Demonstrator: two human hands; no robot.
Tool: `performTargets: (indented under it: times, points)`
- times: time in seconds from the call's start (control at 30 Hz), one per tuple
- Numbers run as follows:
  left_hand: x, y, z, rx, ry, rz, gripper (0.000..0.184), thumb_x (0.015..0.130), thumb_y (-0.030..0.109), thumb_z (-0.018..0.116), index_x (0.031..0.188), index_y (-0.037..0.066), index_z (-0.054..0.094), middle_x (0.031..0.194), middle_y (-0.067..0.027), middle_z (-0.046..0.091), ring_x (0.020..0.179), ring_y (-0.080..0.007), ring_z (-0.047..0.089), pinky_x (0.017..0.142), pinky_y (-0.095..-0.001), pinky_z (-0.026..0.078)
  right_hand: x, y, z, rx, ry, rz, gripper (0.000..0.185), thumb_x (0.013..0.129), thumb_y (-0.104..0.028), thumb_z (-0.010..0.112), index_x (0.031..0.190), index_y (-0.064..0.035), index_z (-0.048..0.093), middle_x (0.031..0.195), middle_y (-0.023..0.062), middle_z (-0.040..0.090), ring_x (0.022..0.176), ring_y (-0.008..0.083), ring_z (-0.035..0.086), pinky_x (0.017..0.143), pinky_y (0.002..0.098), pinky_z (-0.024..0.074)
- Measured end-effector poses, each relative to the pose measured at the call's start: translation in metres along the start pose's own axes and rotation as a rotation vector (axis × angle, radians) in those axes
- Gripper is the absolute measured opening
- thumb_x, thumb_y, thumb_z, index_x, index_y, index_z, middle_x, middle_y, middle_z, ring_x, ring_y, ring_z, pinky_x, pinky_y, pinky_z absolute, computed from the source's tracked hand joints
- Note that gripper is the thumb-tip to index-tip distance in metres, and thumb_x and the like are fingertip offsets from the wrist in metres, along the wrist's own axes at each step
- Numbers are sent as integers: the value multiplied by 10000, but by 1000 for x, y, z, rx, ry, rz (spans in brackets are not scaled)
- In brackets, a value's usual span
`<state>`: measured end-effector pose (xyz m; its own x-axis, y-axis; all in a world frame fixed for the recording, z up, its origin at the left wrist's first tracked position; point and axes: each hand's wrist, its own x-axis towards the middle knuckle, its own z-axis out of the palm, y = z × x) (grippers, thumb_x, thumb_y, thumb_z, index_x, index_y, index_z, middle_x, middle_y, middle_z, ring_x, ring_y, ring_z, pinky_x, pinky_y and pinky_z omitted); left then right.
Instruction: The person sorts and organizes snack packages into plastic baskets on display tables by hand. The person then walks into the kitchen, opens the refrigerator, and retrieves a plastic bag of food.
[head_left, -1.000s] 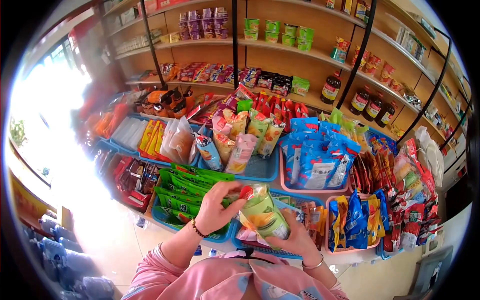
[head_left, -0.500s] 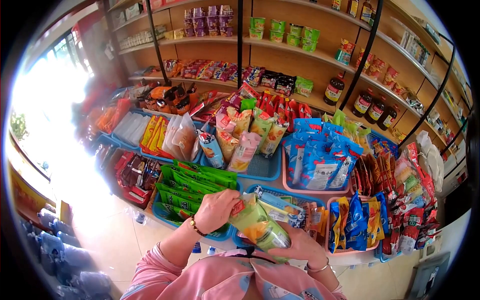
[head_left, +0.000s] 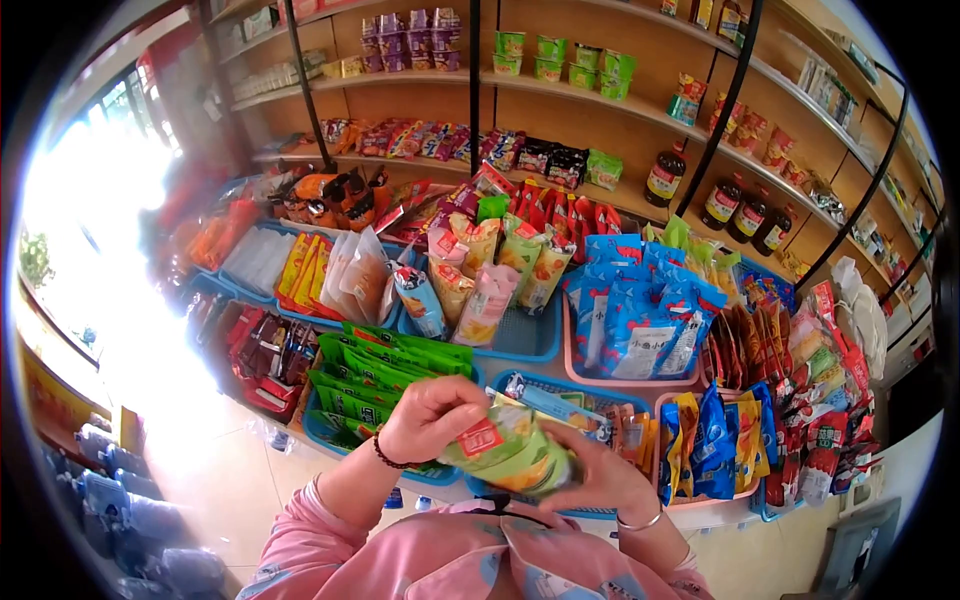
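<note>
A light green snack bag (head_left: 512, 452) with a red label patch and yellow pictures is held in front of my chest, lying nearly sideways and a little blurred. My left hand (head_left: 432, 422) has its fingers curled at the bag's upper left end. On the bag's right end, my right hand (head_left: 608, 482) is closed, thumb below and fingers above. Behind the bag is a blue basket (head_left: 640, 402) with long packs and small brown packets. Close to my left hand, green packets (head_left: 375, 370) stand in another blue basket.
Beyond are similar snack bags (head_left: 487, 305) in a blue basket (head_left: 545, 345) and blue packets (head_left: 640, 310) in a pink basket. Shelves behind hold cup noodles (head_left: 410, 42) and dark bottles (head_left: 665, 178). Water jugs (head_left: 120, 510) stand on the floor at left.
The snack bag has turned from a steep slant to nearly level, its right end rising. My right hand has shifted slightly right and up with it; my left hand stays at the other end.
</note>
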<state>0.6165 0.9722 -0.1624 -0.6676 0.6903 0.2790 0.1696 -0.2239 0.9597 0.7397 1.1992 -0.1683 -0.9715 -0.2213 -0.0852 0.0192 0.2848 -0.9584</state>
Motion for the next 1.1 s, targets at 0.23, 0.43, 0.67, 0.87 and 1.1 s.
performTargets:
  times: [0.23,0.43,0.67,0.87,1.1]
  points:
    - [100,-5,-23,276,445,272,102,880,90,531,856,0,574,706,-30,575,635,-98,525,590,-240,441,56,6,-29,290,465,-209,667,671,-119,785,1227,-7,434,1120,90,581,1000,162,570,854,293,462]
    - [162,-141,-38,1352,186,406,349,720,185,661,1045,83,585,1109,-24,556,1078,-257,505,942,-490,352,163,69,-51,251,703,-360,588,722,-102,738,1212,-14,425,1114,91,571,994,161,563,852,289,453]
    - [147,-147,-64,1751,225,140,325,786,222,559,1105,159,542,1096,18,514,1033,-194,482,999,-613,217,233,170,-57,38,866,-123,680,673,-191,776,1214,27,426,1149,175,540,1052,278,543,878,346,431]
    - [124,-126,-71,1631,377,215,329,768,245,580,1085,177,530,1005,-2,504,1048,-168,486,982,-548,252,256,165,-55,58,329,115,734,658,-192,789,1255,17,417,1151,182,573,1065,266,553,879,346,443]
    - [127,-126,-42,1538,377,112,392,744,221,604,1123,128,569,1222,-61,478,1209,-228,394,1034,-535,184,307,241,-29,-189,247,67,580,796,-241,668,1273,-12,432,1212,171,539,1144,259,492,970,340,371]
